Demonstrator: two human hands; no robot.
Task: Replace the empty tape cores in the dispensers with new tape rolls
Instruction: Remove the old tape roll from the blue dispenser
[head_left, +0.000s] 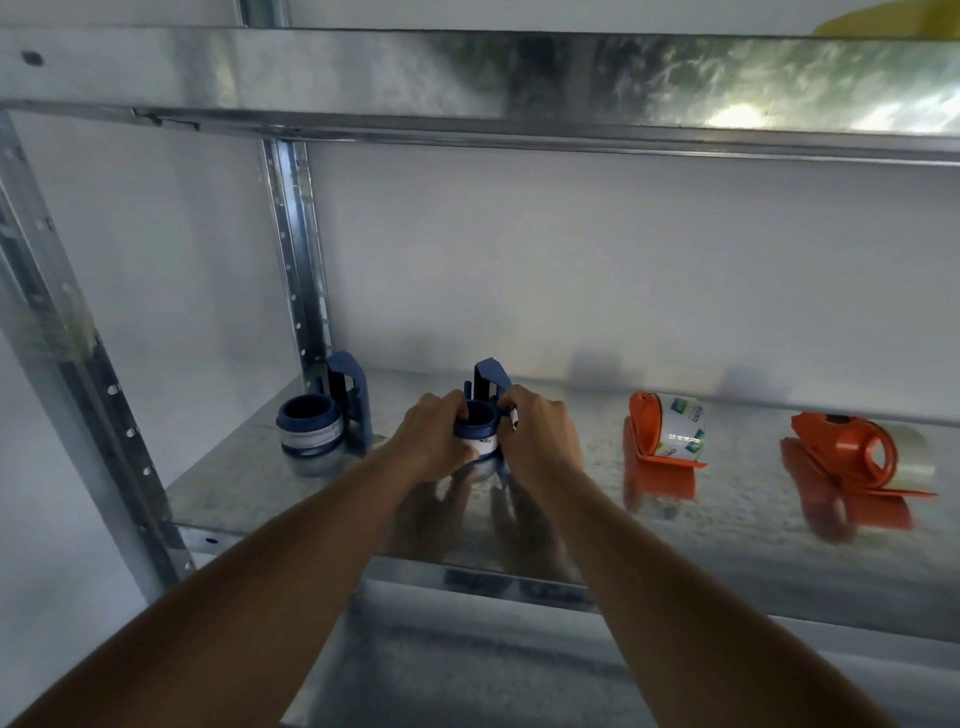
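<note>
Left hand (434, 434), right hand (540, 431) both grip middle blue dispenser (482, 415) | second blue dispenser (324, 415) left | two orange dispensers (665, 431) right | metal shelf (571, 519)

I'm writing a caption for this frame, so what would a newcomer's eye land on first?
First, the two hands meeting at mid-shelf: the left hand and right hand both grip the second blue dispenser, which stands on the metal shelf. Next, the two bright orange dispensers to the right, each loaded with clear tape. Another blue dispenser stands at the far left.
</note>
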